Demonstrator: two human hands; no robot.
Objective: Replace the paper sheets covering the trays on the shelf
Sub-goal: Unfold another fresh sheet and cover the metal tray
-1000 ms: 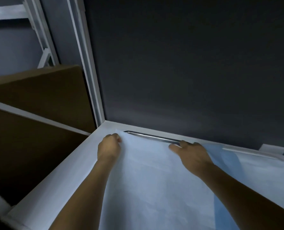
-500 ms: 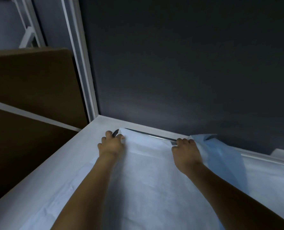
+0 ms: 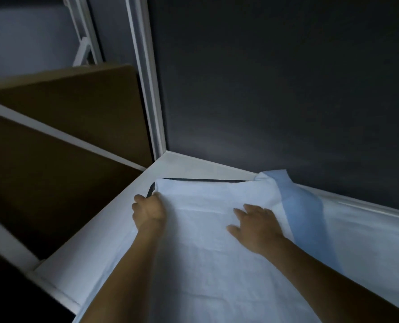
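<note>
A white paper sheet (image 3: 205, 229) lies over a tray on the white shelf (image 3: 114, 220). Only the tray's dark rim (image 3: 201, 180) shows, along the far edge and the far left corner. My left hand (image 3: 148, 212) has its fingers curled on the sheet's left edge at that corner. My right hand (image 3: 256, 226) lies flat on the sheet with the fingers spread. At the sheet's right edge its blue underside (image 3: 298, 206) is folded up and over.
A dark back wall (image 3: 275, 89) closes the shelf behind. A white upright post (image 3: 147, 89) stands at the far left corner. Brown cardboard panels (image 3: 61, 117) sit to the left, lower down. More white covering (image 3: 368, 229) lies to the right.
My right hand has left the tray's far rim and come back toward me onto the flat sheet. My left hand stays at the far left corner. The sheet covers more of the rim.
</note>
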